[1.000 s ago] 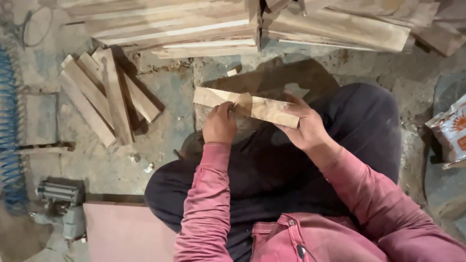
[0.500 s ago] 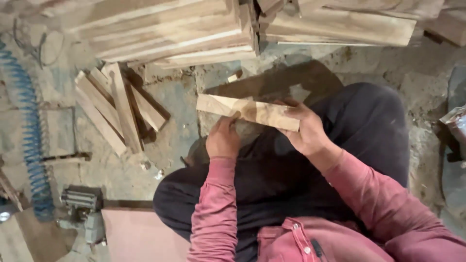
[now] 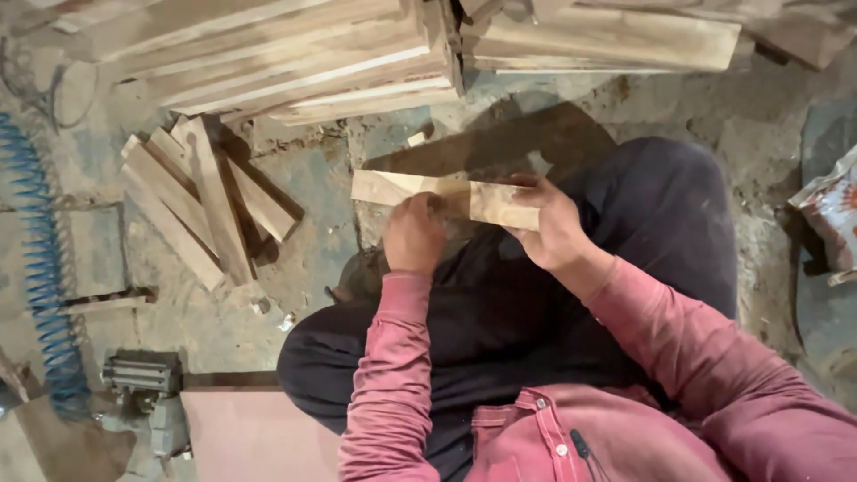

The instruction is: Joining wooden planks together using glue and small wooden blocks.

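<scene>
Short pale wooden piece (image 3: 446,198), flat and roughly rectangular, held level above the person's lap and the dusty concrete floor (image 3: 312,259), long axis running left to right. Left hand (image 3: 413,234) grips it from below near the middle, fingers curled up over the near edge, knuckles toward the camera. Right hand (image 3: 546,225) closed around the right end, thumb on top, fingers wrapped behind; that end is partly hidden by the hand. Both hands hold the same piece, close together but not touching each other. Person seated, dark trousers (image 3: 625,268), pinkish-red long-sleeved shirt (image 3: 571,428). Left of the hands on the floor: a small heap of wooden slats (image 3: 192,201), fanned out and overlapping, well apart from the held piece. Along the top edge: a stack of longer planks (image 3: 303,62), lying flat, with more boards to the right of it. Far left: coiled blue air hose (image 3: 40,259). Lower left: a grey power tool (image 3: 143,379) beside a flat pink board (image 3: 254,433). Right edge: a crumpled printed bag (image 3: 835,219).
</scene>
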